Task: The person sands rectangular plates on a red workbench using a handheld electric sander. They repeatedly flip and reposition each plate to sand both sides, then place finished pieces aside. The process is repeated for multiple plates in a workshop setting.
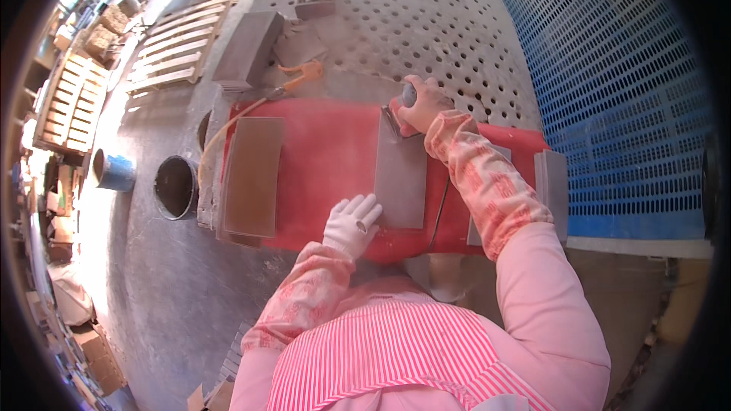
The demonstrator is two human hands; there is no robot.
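A flat grey rectangular panel (402, 188) lies on a red cloth (328, 165) before me. My right hand (424, 105) grips a hand-held power tool (409, 95) at the panel's far end; the tool is partly hidden by the fingers. My left hand (351, 225), in a white glove, is at the panel's near left corner with its fingers apart and nothing held. A stack of brownish panels (252, 177) lies at the left end of the cloth, and another stack of grey panels (552, 191) at the right end. A dark cord (441, 214) runs over the cloth.
An orange air blow gun (305, 73) on a yellow hose (228, 124) lies beyond the cloth, near a tall stack of grey panels (248, 48). A small box of tools (316, 3) stands on the perforated table. A blue slatted grille (617, 97) rises at right; open drums (176, 188) stand at left.
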